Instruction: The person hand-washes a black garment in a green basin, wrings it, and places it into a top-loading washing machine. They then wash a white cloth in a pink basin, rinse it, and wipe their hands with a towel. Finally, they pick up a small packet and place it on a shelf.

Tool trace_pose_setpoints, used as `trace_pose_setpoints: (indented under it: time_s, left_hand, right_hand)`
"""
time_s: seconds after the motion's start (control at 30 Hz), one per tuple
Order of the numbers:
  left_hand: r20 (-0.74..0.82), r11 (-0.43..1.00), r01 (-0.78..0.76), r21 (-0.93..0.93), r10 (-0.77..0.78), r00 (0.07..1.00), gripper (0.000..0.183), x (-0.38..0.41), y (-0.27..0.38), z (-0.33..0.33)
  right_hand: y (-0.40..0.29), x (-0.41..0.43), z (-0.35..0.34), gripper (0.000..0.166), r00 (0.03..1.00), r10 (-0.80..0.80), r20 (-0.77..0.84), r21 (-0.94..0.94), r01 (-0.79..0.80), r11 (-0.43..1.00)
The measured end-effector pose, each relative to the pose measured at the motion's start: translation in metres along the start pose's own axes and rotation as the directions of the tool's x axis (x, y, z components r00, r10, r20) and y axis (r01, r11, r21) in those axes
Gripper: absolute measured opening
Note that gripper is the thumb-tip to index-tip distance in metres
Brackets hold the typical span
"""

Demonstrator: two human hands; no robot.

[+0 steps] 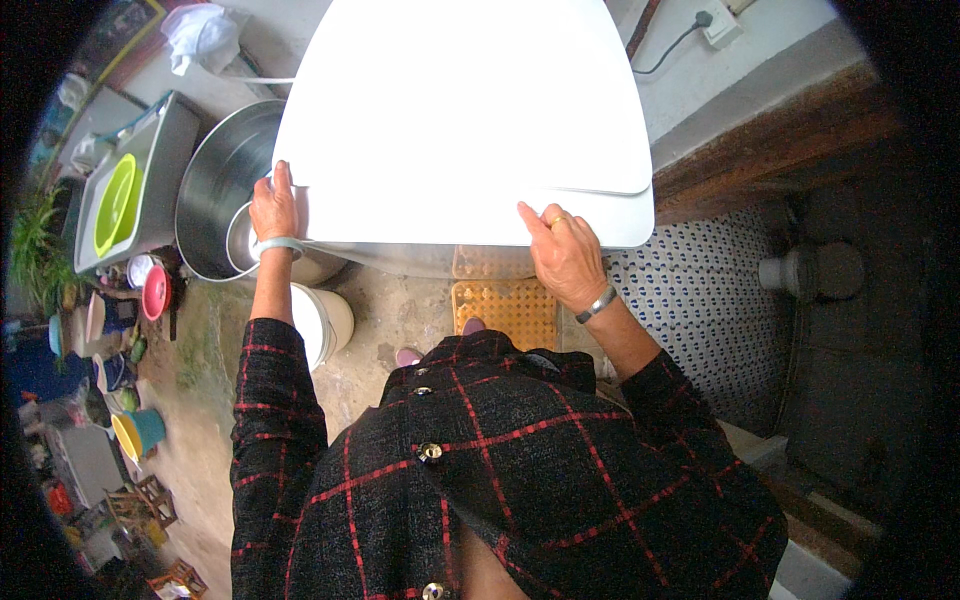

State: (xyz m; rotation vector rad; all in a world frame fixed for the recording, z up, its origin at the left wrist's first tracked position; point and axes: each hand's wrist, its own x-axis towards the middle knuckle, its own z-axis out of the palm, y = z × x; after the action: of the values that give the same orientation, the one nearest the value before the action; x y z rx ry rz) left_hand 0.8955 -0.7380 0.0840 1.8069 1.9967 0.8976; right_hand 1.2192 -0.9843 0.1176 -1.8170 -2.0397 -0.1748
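Note:
Before me stands a large white appliance with a rounded lid, its top washed out by glare. A narrow front strip shows below the lid's edge. At the left edge of the appliance, my left hand rests with a pale bangle at the wrist; whether its fingers grip the edge is unclear. My right hand touches the front strip near its right end, index finger stretched out and the other fingers bent. It holds nothing and wears a ring and a metal bracelet.
A big metal drum holding a smaller metal pot stands left. White bucket and orange perforated mats lie below. Further left are a sink with a green basin, and a red bowl. A plug sits in a wall socket.

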Motion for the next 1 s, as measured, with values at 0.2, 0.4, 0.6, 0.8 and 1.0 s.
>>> trace_pose_setpoints:
  time_s: [0.2,0.4,0.6,0.8,1.0]
  left_hand:
    - [-0.014,1.0,-0.006,-0.006,0.006,1.0,0.069,-0.002,-0.003,0.0]
    - [0.006,1.0,0.008,-0.005,-0.008,1.0,0.067,-0.001,-0.001,0.0]
    - [0.024,0.999,0.028,0.027,-0.029,0.999,0.066,0.002,-0.002,0.005]
    - [-0.044,0.967,-0.232,-0.102,0.228,0.973,0.067,0.019,-0.049,0.009]
    - [-0.007,0.894,0.063,-0.444,-0.073,0.997,0.057,-0.019,-0.073,-0.032]
  right_hand:
    - [-0.002,0.002,0.001,0.038,0.999,-0.003,0.042,-0.015,0.003,1.0]
    - [-0.004,0.005,-0.003,0.037,0.993,0.026,0.118,-0.02,-0.024,1.0]
    - [-0.004,0.005,-0.005,0.035,0.987,0.03,0.158,-0.055,-0.021,0.998]
    - [-0.003,0.008,-0.003,0.033,0.991,0.021,0.129,0.01,-0.022,1.0]
    - [0.011,0.01,-0.021,0.028,0.991,0.122,0.055,0.216,-0.131,0.968]
